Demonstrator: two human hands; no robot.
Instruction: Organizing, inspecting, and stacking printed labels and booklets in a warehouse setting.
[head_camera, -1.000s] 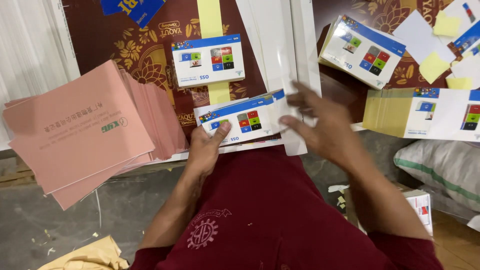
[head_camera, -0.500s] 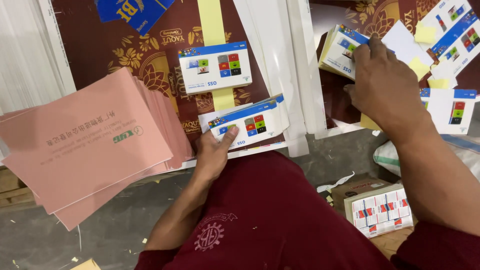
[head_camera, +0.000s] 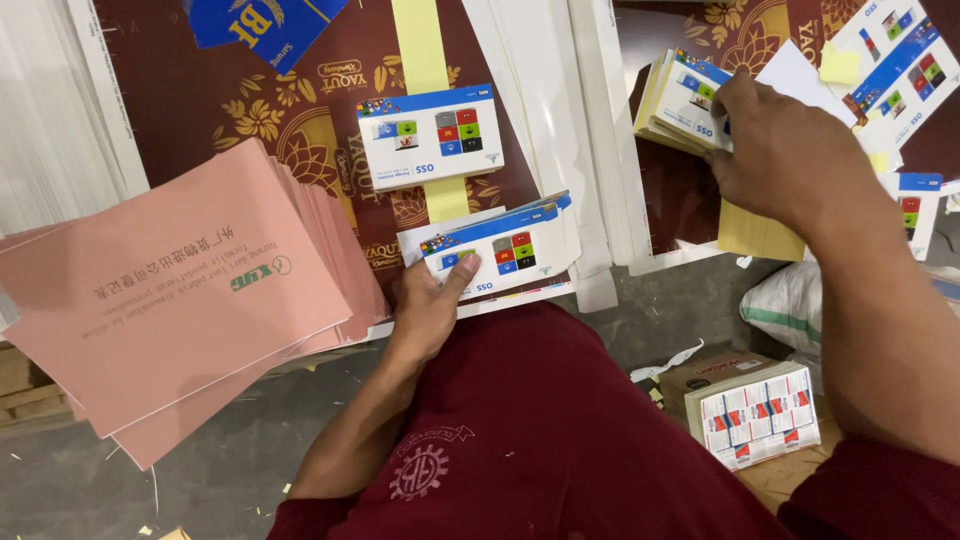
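Left hand (head_camera: 428, 310) pressing flat on the near stack of white printed cards with blue top bands and small coloured squares (head_camera: 500, 250), fingers spread loosely, thumb on the lower left corner; pinning rather than gripping. Right hand (head_camera: 775, 150) reaching to the far right, fingers curled closed around the edge of a thick yellowish-edged bundle of the same cards (head_camera: 680, 100), thumb hidden beneath.

Cards judged light, thin, fairly stiff and glossy, so likely slippery against one another and prone to fanning out; best taken by pinching the whole thickness along a long edge, or squared under a flat palm. Nothing fragile, though corners could crease.

Lying alongside: a single such card (head_camera: 430, 135) on a pale yellow paper strip (head_camera: 425, 60) over the dark brown patterned board (head_camera: 220, 110), and a fanned pile of pink paper sheets (head_camera: 170, 300) to the left.

Against half a second earlier: right hand shifted only slightly on the bundle, left hand unmoved on the near stack; a second earlier, both hands at that near stack.
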